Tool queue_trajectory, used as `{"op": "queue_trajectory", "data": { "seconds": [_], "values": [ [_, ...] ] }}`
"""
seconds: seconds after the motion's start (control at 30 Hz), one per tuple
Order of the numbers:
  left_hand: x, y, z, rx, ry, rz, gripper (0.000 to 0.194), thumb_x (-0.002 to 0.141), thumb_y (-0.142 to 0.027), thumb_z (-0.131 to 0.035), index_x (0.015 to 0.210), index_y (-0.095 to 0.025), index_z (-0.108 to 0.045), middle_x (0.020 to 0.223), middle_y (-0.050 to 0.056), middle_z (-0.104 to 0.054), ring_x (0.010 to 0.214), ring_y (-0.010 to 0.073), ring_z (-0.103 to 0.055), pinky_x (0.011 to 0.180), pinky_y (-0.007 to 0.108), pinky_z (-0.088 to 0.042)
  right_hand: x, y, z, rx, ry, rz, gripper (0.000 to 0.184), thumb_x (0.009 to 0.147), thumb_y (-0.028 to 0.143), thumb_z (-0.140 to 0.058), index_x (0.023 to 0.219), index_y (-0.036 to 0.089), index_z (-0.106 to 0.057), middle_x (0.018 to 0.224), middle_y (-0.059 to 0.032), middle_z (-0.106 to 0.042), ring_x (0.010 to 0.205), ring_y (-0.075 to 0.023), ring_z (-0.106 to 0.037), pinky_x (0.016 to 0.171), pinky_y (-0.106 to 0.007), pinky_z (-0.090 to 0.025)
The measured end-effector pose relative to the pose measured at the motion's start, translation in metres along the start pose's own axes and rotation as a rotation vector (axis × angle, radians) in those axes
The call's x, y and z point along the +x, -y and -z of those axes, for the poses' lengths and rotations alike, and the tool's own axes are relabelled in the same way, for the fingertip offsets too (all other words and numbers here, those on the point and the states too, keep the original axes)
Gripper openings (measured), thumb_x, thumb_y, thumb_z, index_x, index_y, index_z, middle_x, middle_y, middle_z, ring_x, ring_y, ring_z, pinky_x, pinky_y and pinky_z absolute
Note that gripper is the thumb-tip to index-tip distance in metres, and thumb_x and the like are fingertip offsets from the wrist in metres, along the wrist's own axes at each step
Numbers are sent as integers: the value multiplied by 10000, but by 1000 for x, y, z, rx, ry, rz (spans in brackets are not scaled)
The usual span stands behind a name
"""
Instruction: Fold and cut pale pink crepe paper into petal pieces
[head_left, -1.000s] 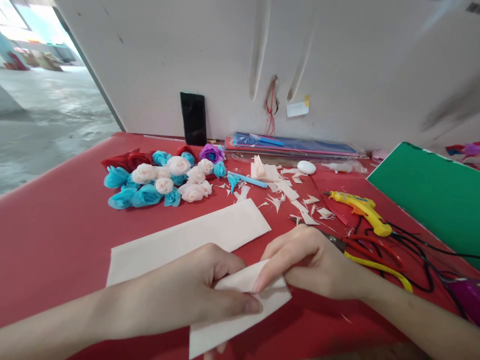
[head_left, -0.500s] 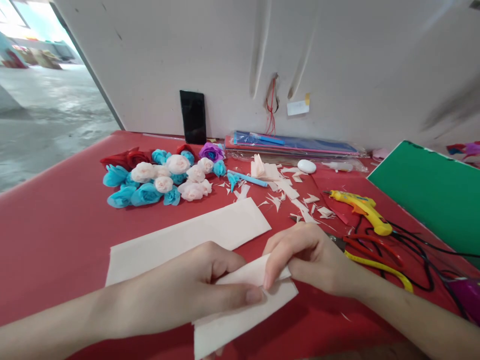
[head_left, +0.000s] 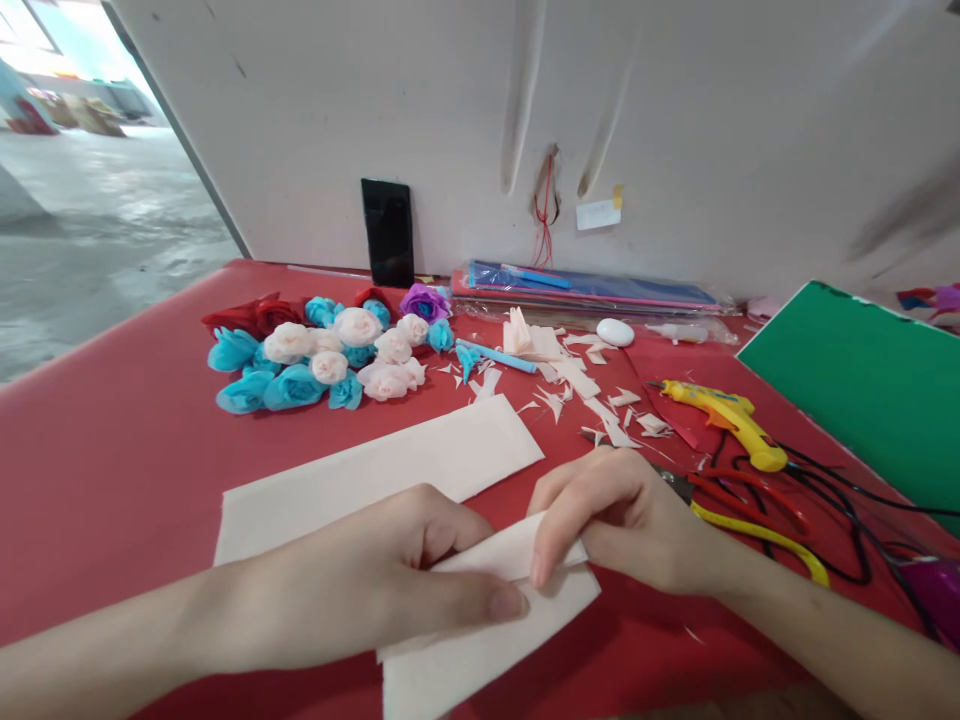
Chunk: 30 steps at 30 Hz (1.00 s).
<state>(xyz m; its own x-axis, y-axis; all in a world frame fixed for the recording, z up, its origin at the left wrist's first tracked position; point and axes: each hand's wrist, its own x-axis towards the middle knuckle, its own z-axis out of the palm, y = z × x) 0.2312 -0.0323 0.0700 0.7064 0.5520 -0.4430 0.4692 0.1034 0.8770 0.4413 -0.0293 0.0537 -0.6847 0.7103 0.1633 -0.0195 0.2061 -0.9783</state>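
Note:
Both of my hands pinch a folded strip of pale pink crepe paper (head_left: 480, 640) low in the middle of the head view. My left hand (head_left: 375, 580) grips it with thumb on top. My right hand (head_left: 622, 520) holds the strip's upper right corner with fingertips pressed down. A longer pale pink paper strip (head_left: 375, 475) lies flat on the red table (head_left: 112, 450) just behind my hands.
Blue, pink, red and purple paper flowers (head_left: 330, 350) lie at the back left. Paper scraps (head_left: 577, 385), a yellow glue gun (head_left: 727, 420), red-and-yellow scissors (head_left: 750, 510) and black cords sit right. A green board (head_left: 862, 380) and packaged paper sheets (head_left: 585, 290) lie by the wall.
The folded strip's right end has slid slightly right and down between my fingers. My right fingertips have shifted a little along it. Nothing else moved.

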Motion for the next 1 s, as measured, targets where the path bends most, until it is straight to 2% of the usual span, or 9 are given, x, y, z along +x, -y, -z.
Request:
{"op": "queue_trajectory", "data": {
  "seconds": [0.2, 0.37, 0.6, 0.7, 0.8, 0.9, 1.0],
  "values": [
    [2, 2, 0, -41, 36, -37, 399, 786, -527, -572, 586, -184, -531, 442, -84, -231, 379, 68, -170, 369, 223, -100, 0, -5, 1, 34, 21, 72, 399, 691, -80, -430, 775, 149, -746, 716, -3, -654, 563, -52, -537, 496, -137, -407],
    [3, 5, -2, -37, 22, -56, 438, 814, -545, -523, 551, -199, -476, 379, -84, -288, 344, 74, -210, 344, 219, -111, -1, -4, 1, 6, 5, 56, 380, 708, -55, -435, 769, 160, -743, 701, 1, -648, 534, -58, -528, 481, -150, -409],
    [3, 4, -1, -66, 14, -38, 446, 801, -533, -542, 510, -196, -511, 347, -64, -379, 317, 77, -294, 327, 218, -153, -1, 0, 2, -43, 23, 33, 354, 703, -26, -432, 745, 151, -736, 678, 0, -633, 560, -71, -524, 501, -169, -397],
    [2, 2, 0, -82, 1, -27, 440, 789, -527, -560, 508, -189, -542, 360, -51, -422, 323, 77, -325, 338, 223, -149, -1, 0, 4, -17, 22, -54, 355, 717, 23, -414, 830, 171, -716, 709, 4, -634, 580, -83, -535, 532, -192, -410],
    [1, 4, 0, -80, -6, -13, 413, 791, -500, -568, 525, -185, -570, 380, -42, -464, 339, 82, -364, 357, 225, -144, 0, 4, 2, 62, -45, -222, 282, 821, 136, -388, 958, 209, -624, 764, 21, -619, 587, -82, -538, 541, -196, -415],
    [3, 7, -1, -63, -9, 14, 412, 793, -493, -576, 519, -186, -584, 387, -33, -506, 347, 92, -413, 363, 220, -170, 1, 10, -5, 8, -51, -349, 164, 897, 304, -447, 879, 195, -569, 676, 50, -538, 543, -59, -477, 495, -161, -366],
    [5, 10, -5, -109, 30, 69, 435, 790, -528, -570, 522, -187, -609, 396, -19, -549, 368, 113, -480, 378, 211, -247, -1, 12, -14, -146, -2, -419, 251, 856, 396, -554, 756, 166, -568, 609, 65, -461, 532, -47, -395, 450, -144, -295]
  ]
}}
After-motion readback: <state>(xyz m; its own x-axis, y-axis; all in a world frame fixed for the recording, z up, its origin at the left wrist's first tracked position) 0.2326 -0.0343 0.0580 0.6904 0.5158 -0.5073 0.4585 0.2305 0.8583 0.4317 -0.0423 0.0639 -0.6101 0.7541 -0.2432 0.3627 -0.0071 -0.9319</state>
